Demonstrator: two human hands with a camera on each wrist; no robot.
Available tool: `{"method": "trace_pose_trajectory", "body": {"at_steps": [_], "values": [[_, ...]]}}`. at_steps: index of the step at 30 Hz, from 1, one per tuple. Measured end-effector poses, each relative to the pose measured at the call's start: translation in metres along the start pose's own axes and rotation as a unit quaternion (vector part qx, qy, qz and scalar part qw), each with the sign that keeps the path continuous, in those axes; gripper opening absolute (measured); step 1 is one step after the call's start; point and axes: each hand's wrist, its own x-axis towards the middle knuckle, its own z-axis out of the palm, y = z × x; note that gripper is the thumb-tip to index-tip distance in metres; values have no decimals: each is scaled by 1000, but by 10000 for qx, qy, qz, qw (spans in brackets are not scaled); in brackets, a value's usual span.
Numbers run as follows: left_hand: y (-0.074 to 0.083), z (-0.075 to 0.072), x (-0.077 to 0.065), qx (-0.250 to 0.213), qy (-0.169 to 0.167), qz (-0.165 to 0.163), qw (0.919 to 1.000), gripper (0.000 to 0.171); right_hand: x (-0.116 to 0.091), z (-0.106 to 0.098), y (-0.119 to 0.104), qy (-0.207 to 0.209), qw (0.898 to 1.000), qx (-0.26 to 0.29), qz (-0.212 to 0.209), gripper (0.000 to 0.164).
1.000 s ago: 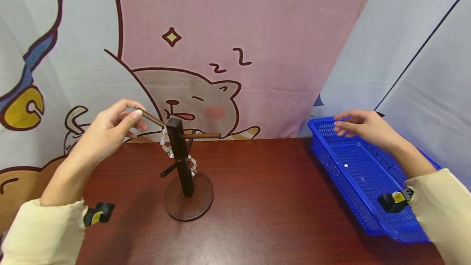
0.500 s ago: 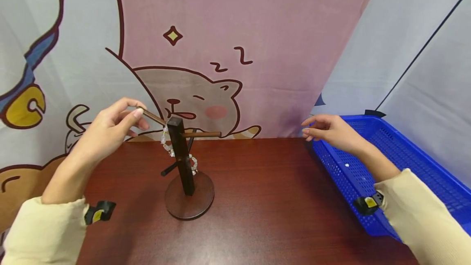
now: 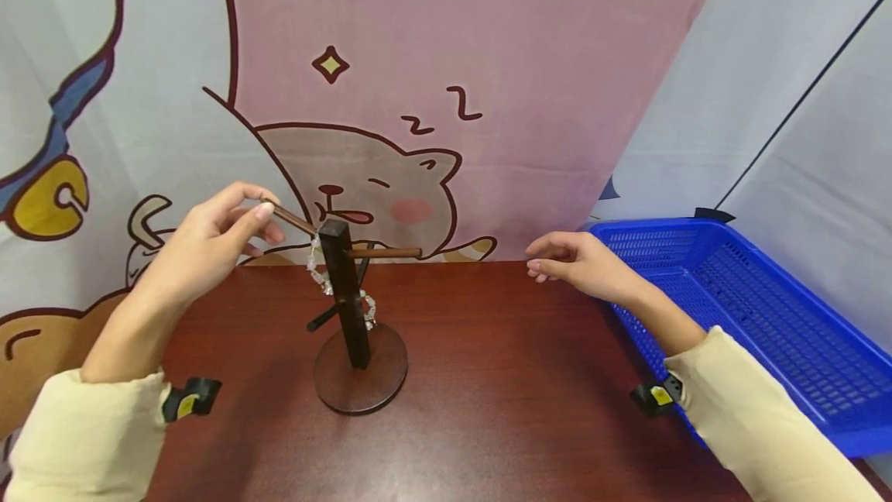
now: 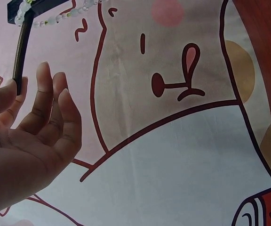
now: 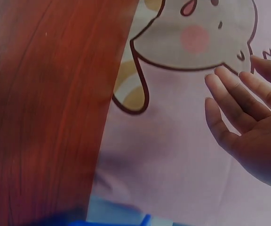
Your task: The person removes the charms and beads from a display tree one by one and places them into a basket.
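Observation:
A dark wooden stand [image 3: 346,297] with a round base [image 3: 361,386] and several pegs stands left of the table's middle. My left hand [image 3: 212,246] pinches the end of its upper left peg [image 3: 291,217] between thumb and forefinger, the other fingers loose. From that same peg, close to the post, hangs a clear beaded bracelet [image 3: 317,268]; the left wrist view also shows the beads [image 4: 55,20]. A second beaded bracelet [image 3: 370,308] hangs lower, behind the post. Empty and with relaxed fingers, my right hand [image 3: 581,263] hovers above the table between stand and basket.
A blue plastic basket [image 3: 773,254] with perforated walls sits at the right of the reddish-brown table [image 3: 488,409]. Behind the table hangs a cartoon-printed cloth [image 3: 530,84]. Each sleeve carries a small black camera [image 3: 191,400] at the cuff.
My right hand has moved left, from over the blue basket to above the table beside it. My left hand stays on the peg, and the stand has not moved.

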Motion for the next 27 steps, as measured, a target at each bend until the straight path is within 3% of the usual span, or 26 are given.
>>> {"method": "trace_pose_trajectory", "body": {"at_steps": [13,20,27], "values": [[2,0,0,24,-18,-60,10000,23,11,37,-10,-215,9992,29,-332,15],[2,0,0,-45,-10,-11,10000,24,15,48,-31,-293,9984,123,-470,14],[2,-1,0,-18,-9,-41,10000,23,21,55,-59,-379,9954,120,-871,13]]}}
